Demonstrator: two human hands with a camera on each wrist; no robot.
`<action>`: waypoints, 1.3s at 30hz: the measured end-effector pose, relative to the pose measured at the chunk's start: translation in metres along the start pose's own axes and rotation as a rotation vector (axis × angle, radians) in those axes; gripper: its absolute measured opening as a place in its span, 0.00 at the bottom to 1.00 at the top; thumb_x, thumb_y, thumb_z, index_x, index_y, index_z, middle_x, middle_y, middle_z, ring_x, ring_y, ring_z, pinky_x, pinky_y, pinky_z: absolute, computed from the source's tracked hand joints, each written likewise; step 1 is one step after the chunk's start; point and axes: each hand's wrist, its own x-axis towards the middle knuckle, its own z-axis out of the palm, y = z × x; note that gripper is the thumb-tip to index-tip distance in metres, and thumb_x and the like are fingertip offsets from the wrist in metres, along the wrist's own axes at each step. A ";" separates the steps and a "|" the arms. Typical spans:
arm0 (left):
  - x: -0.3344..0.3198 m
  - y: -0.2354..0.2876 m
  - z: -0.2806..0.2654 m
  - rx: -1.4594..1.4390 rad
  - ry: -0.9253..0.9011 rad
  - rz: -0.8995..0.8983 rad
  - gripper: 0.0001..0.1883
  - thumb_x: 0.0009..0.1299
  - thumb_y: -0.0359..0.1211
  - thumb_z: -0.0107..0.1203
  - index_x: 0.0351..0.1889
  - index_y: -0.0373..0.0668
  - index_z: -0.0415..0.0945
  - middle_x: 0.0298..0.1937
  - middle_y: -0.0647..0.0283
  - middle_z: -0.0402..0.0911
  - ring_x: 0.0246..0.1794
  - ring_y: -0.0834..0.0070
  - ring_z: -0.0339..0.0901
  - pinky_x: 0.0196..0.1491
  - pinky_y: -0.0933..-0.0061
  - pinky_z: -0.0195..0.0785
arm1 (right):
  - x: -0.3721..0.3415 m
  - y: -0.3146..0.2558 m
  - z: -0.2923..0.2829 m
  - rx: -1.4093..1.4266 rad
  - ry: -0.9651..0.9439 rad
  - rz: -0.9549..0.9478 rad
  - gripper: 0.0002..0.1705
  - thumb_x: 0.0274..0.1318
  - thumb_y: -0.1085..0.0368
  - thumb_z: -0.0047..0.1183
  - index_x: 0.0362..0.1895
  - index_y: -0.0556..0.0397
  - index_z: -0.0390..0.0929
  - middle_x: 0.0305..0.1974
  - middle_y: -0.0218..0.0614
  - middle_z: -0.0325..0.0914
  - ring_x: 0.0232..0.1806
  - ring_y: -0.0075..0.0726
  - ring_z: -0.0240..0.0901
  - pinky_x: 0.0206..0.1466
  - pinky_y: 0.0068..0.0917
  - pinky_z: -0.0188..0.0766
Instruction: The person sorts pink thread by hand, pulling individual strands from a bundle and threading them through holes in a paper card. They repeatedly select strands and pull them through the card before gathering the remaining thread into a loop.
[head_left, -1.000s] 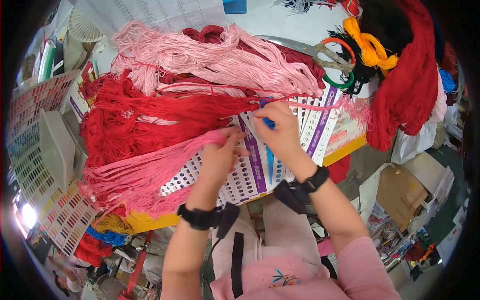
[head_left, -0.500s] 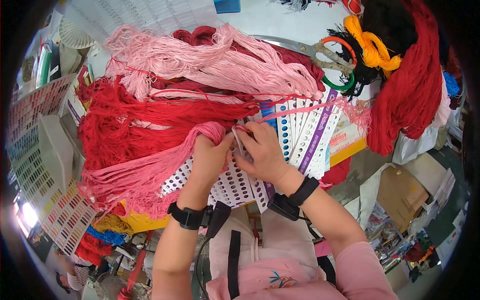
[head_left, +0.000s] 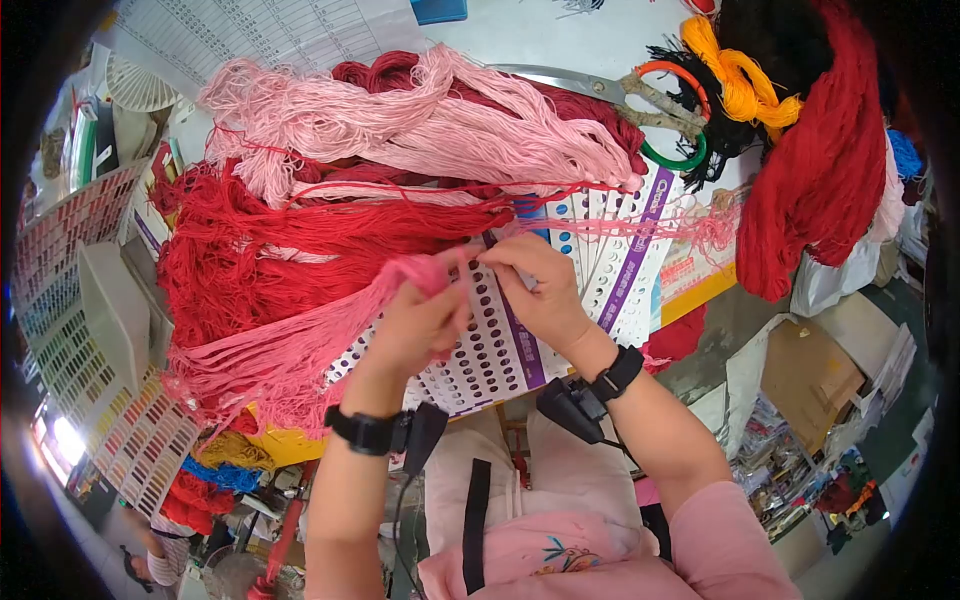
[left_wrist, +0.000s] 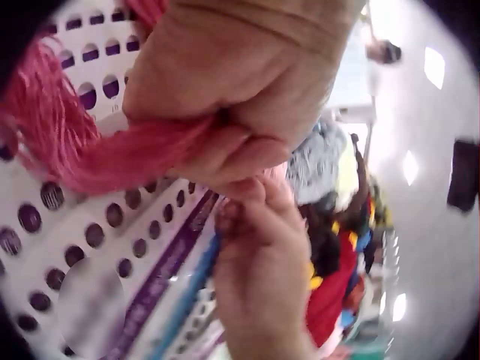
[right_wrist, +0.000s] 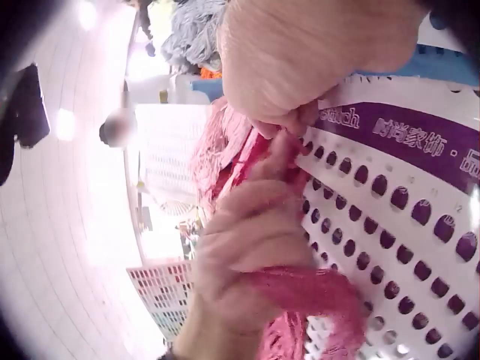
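My left hand [head_left: 420, 325] grips a skein of pink embroidery thread [head_left: 290, 325], whose long strands trail left over the cards. In the left wrist view the skein [left_wrist: 142, 154] passes through the curled fingers. My right hand [head_left: 545, 285] is just to the right, thumb and forefinger pinching pink thread at the left hand's fingertips. The right wrist view shows the fingertips of both hands meeting there, with pink strands [right_wrist: 296, 157] beside them. Beneath the hands lie white thread cards [head_left: 480, 340] with rows of punched holes and purple bands. Pink strands [head_left: 620, 228] stretch right from behind the right hand.
Red skeins [head_left: 300, 230] and pale pink skeins [head_left: 400, 125] are heaped beyond the hands. Large scissors [head_left: 650, 110] with orange and green handles lie at the back right, near a yellow skein [head_left: 740, 80]. A dark red bundle [head_left: 820, 180] hangs over the table's right side.
My right hand has come left and toward me to meet the left hand, then lifted slightly away from me. The left hand has kept the pink skein, shifting a little left.
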 end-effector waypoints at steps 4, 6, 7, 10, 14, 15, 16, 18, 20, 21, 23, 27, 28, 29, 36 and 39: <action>-0.016 0.019 0.015 0.626 0.465 0.024 0.13 0.57 0.28 0.49 0.41 0.40 0.67 0.27 0.66 0.72 0.09 0.88 0.60 0.09 0.88 0.50 | 0.007 -0.008 0.005 -0.088 0.027 0.008 0.16 0.29 0.69 0.52 0.30 0.55 0.69 0.28 0.38 0.64 0.32 0.43 0.62 0.34 0.32 0.59; -0.067 0.048 -0.026 1.099 0.316 0.271 0.10 0.59 0.32 0.48 0.39 0.44 0.67 0.22 0.69 0.70 0.08 0.88 0.57 0.09 0.89 0.49 | 0.008 -0.013 0.008 -0.203 0.040 -0.021 0.17 0.27 0.67 0.53 0.31 0.55 0.69 0.28 0.38 0.64 0.33 0.43 0.61 0.35 0.33 0.59; -0.096 0.071 -0.038 0.325 0.390 0.121 0.08 0.60 0.33 0.45 0.36 0.45 0.68 0.21 0.72 0.67 0.10 0.90 0.55 0.09 0.91 0.44 | 0.007 -0.013 0.010 -0.264 0.022 0.007 0.19 0.27 0.65 0.54 0.32 0.54 0.68 0.29 0.38 0.63 0.34 0.43 0.60 0.36 0.34 0.58; -0.191 0.130 -0.103 -0.026 0.578 0.498 0.14 0.65 0.28 0.36 0.48 0.43 0.62 0.23 0.70 0.67 0.11 0.93 0.55 0.09 0.96 0.45 | 0.007 -0.011 0.014 -0.330 0.009 0.043 0.21 0.26 0.63 0.55 0.33 0.53 0.68 0.30 0.38 0.61 0.36 0.42 0.59 0.38 0.34 0.56; -0.231 0.146 -0.118 0.039 0.763 0.756 0.12 0.66 0.33 0.37 0.44 0.37 0.63 0.20 0.72 0.70 0.07 0.93 0.51 0.08 0.93 0.40 | 0.008 -0.018 0.013 -0.371 0.005 0.043 0.22 0.26 0.63 0.55 0.34 0.53 0.68 0.31 0.38 0.61 0.37 0.42 0.59 0.38 0.34 0.56; -0.204 0.130 -0.069 0.135 0.984 0.746 0.12 0.64 0.34 0.41 0.41 0.37 0.66 0.18 0.72 0.69 0.06 0.93 0.49 0.08 0.93 0.40 | 0.007 -0.018 0.012 -0.371 0.007 0.040 0.22 0.26 0.64 0.55 0.34 0.53 0.68 0.32 0.38 0.61 0.37 0.42 0.59 0.39 0.34 0.56; -0.194 0.108 -0.055 0.266 0.843 0.623 0.12 0.63 0.35 0.43 0.40 0.37 0.68 0.18 0.72 0.70 0.06 0.92 0.50 0.08 0.92 0.42 | 0.004 -0.019 0.012 -0.369 0.005 0.050 0.22 0.26 0.64 0.55 0.34 0.53 0.68 0.32 0.38 0.61 0.37 0.42 0.59 0.39 0.34 0.56; -0.165 0.062 -0.018 0.523 0.796 0.364 0.13 0.61 0.37 0.47 0.36 0.36 0.70 0.18 0.69 0.72 0.08 0.89 0.58 0.10 0.90 0.49 | 0.004 -0.021 0.011 -0.310 0.019 0.022 0.22 0.27 0.66 0.55 0.35 0.53 0.67 0.34 0.38 0.62 0.39 0.43 0.59 0.40 0.34 0.56; -0.129 0.020 -0.003 0.284 0.611 0.299 0.16 0.63 0.36 0.43 0.41 0.32 0.66 0.32 0.57 0.74 0.30 0.75 0.72 0.31 0.80 0.65 | -0.001 -0.029 0.010 -0.249 0.027 0.030 0.17 0.29 0.69 0.54 0.31 0.54 0.69 0.34 0.39 0.62 0.39 0.43 0.59 0.40 0.34 0.57; -0.115 0.012 0.003 0.181 0.452 0.207 0.18 0.65 0.37 0.40 0.44 0.31 0.63 0.41 0.53 0.71 0.42 0.68 0.70 0.43 0.70 0.63 | -0.006 -0.035 0.008 -0.153 0.007 0.095 0.14 0.30 0.69 0.54 0.29 0.55 0.70 0.32 0.39 0.63 0.36 0.43 0.61 0.38 0.32 0.59; -0.088 -0.002 0.010 0.112 0.300 0.217 0.22 0.66 0.40 0.35 0.49 0.30 0.60 0.50 0.51 0.64 0.51 0.67 0.62 0.48 0.67 0.59 | -0.011 -0.058 0.006 0.059 -0.064 0.311 0.06 0.37 0.70 0.52 0.24 0.59 0.71 0.27 0.37 0.66 0.26 0.32 0.65 0.27 0.23 0.62; -0.074 -0.018 0.020 0.091 0.239 0.133 0.27 0.67 0.44 0.30 0.51 0.28 0.56 0.48 0.51 0.65 0.46 0.66 0.65 0.45 0.67 0.61 | -0.023 -0.086 0.020 0.833 -0.276 0.822 0.06 0.44 0.69 0.49 0.25 0.62 0.72 0.19 0.30 0.69 0.18 0.17 0.63 0.19 0.14 0.58; -0.074 -0.019 0.020 0.094 0.245 0.133 0.27 0.67 0.44 0.30 0.51 0.28 0.56 0.48 0.51 0.65 0.46 0.66 0.65 0.45 0.67 0.61 | -0.022 -0.090 0.020 0.838 -0.278 0.823 0.06 0.44 0.69 0.49 0.25 0.62 0.72 0.19 0.30 0.69 0.18 0.17 0.63 0.19 0.14 0.58; -0.075 -0.019 0.020 0.045 0.196 0.125 0.27 0.67 0.45 0.29 0.51 0.27 0.56 0.48 0.51 0.66 0.45 0.67 0.66 0.44 0.68 0.61 | -0.022 -0.092 0.019 0.891 -0.274 0.876 0.05 0.43 0.70 0.49 0.25 0.61 0.72 0.18 0.29 0.69 0.17 0.17 0.62 0.18 0.13 0.58; -0.081 -0.030 0.022 0.059 0.295 0.201 0.21 0.65 0.38 0.35 0.46 0.28 0.61 0.43 0.51 0.69 0.39 0.69 0.70 0.41 0.71 0.64 | -0.029 -0.095 0.012 0.950 -0.201 0.898 0.04 0.42 0.72 0.46 0.24 0.60 0.73 0.16 0.29 0.68 0.15 0.16 0.62 0.15 0.11 0.55; -0.081 -0.033 0.025 0.170 0.309 0.268 0.14 0.64 0.32 0.40 0.42 0.29 0.66 0.43 0.52 0.70 0.39 0.70 0.70 0.41 0.72 0.65 | -0.030 -0.096 0.012 0.975 -0.180 0.913 0.04 0.42 0.72 0.46 0.24 0.59 0.73 0.15 0.29 0.68 0.15 0.16 0.62 0.15 0.11 0.55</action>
